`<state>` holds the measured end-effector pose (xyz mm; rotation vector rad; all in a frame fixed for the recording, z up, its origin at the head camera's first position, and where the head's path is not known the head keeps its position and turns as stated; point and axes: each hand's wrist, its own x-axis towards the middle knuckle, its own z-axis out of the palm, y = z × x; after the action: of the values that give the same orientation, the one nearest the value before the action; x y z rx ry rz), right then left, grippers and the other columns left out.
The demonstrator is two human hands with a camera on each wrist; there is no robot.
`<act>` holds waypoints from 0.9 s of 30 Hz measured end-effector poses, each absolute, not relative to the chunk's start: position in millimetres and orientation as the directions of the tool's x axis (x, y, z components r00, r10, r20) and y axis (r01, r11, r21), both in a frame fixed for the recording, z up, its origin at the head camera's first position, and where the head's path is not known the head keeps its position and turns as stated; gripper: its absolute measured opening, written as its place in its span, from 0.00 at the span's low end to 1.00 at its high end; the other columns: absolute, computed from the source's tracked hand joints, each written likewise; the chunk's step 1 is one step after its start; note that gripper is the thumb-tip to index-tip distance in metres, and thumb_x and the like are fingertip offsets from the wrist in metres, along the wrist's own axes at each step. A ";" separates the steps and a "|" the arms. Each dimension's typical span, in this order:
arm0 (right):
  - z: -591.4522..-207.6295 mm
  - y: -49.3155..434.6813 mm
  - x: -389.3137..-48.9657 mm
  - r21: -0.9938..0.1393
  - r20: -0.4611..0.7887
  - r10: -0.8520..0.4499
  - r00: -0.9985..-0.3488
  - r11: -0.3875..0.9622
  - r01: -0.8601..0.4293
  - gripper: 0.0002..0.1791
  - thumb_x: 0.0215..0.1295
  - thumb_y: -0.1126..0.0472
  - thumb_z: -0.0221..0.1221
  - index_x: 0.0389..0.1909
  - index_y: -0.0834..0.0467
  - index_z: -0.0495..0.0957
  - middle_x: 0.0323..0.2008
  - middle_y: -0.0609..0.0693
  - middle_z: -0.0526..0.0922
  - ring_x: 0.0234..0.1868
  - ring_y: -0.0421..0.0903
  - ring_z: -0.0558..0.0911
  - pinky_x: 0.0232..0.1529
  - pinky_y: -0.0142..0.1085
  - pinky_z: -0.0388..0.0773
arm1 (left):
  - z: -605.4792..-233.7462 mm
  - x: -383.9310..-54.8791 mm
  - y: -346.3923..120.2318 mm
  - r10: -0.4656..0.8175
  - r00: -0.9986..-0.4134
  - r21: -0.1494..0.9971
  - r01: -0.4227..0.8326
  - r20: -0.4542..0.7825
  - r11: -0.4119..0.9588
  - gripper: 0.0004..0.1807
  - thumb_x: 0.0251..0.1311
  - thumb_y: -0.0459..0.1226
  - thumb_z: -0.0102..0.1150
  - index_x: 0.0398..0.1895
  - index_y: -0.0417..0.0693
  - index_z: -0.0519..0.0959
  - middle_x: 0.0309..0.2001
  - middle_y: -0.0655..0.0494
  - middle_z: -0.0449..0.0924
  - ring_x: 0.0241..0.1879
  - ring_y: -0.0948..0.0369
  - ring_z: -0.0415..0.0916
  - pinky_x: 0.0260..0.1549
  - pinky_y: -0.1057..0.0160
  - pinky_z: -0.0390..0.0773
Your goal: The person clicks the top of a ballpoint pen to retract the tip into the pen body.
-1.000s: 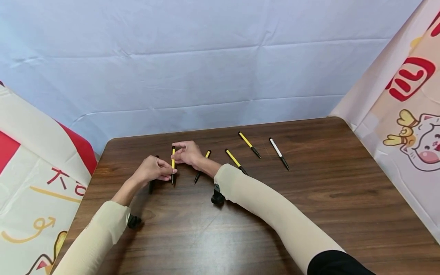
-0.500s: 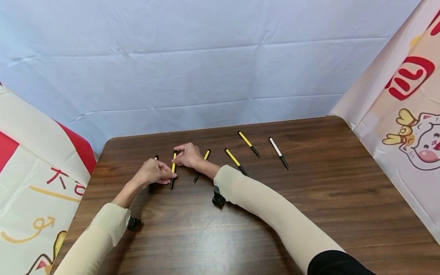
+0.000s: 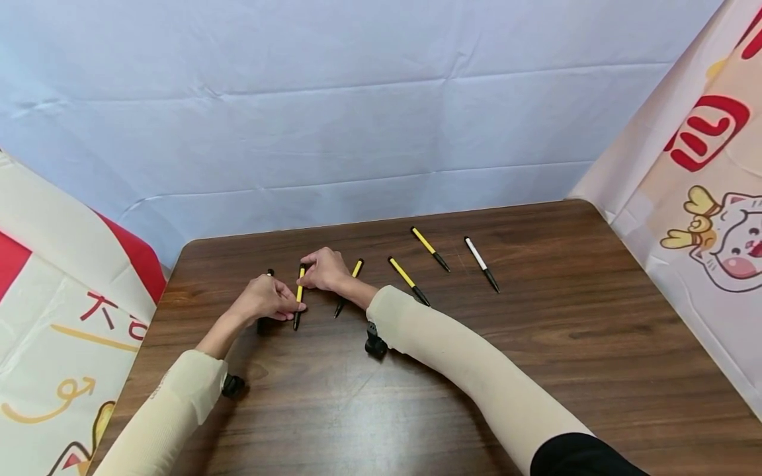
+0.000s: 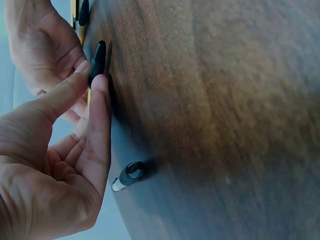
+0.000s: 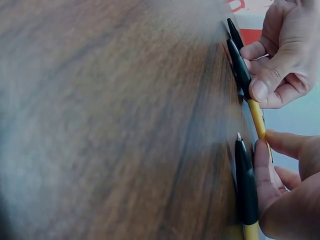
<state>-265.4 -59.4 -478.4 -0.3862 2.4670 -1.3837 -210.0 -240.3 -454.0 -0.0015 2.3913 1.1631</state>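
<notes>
A yellow pen with a black grip (image 3: 299,292) lies almost upright in the head view, its tip toward me. My left hand (image 3: 265,297) pinches it at the black grip between thumb and finger. Farther up, my right hand (image 3: 327,270) holds the yellow barrel near the black top, as the right wrist view also shows. Partly hidden behind my left hand is another pen (image 3: 270,272), whose black grip (image 4: 133,171) and white barrel show in the left wrist view. Just right of my right hand, a second yellow pen (image 3: 357,268) is partly covered by that wrist.
Two more yellow pens (image 3: 402,271) (image 3: 430,248) and a white pen (image 3: 476,254) lie to the right on the brown wooden table (image 3: 565,317). A pale cloth (image 3: 357,132) hangs behind the table's far edge, with printed cloths on both sides.
The held pen has shifted slightly toward me and tilted a little. My right hand has come down a bit with it; my left hand stays almost in place.
</notes>
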 end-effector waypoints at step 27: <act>-449.7 -22.2 -260.0 -0.878 -0.102 -0.434 -0.895 0.462 -0.124 0.20 0.71 0.64 0.69 0.61 0.66 0.83 0.37 0.56 0.92 0.36 0.50 0.92 0.37 0.36 0.89 | -436.6 -208.3 -242.8 0.194 -0.958 0.627 0.019 -0.211 0.779 0.12 0.71 0.41 0.69 0.39 0.39 0.90 0.30 0.51 0.90 0.32 0.54 0.88 0.34 0.58 0.89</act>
<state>-260.0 -22.2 -449.7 -0.4748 2.4044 -1.4055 -208.3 -242.8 -436.6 0.1657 2.7076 0.9505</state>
